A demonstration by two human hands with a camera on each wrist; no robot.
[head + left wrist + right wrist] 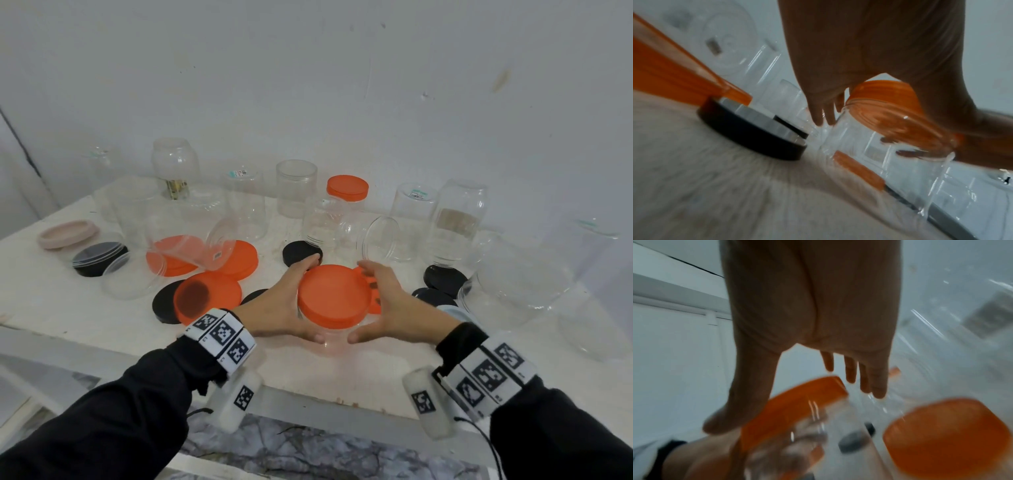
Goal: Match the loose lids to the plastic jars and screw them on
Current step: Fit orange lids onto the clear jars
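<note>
A clear plastic jar (329, 342) stands near the front middle of the white table (51, 301) with an orange lid (334, 296) on its mouth. My left hand (291, 298) grips the jar from the left, fingers round the far side and thumb at the near side. In the left wrist view the orange lid (890, 104) sits above the jar (869, 162). My right hand (387, 301) is cupped just right of the lid, fingers spread and loose, holding nothing. The right wrist view shows those fingers (875, 382) straight, beyond the lid (797, 404).
Loose orange lids (209, 298) and black lids (301, 251) lie left of and behind the hands, with more black lids (445, 279) to the right. A pink lid (66, 233) lies far left. Several clear jars line the back; one (347, 188) has an orange lid. A big jar (520, 284) stands right.
</note>
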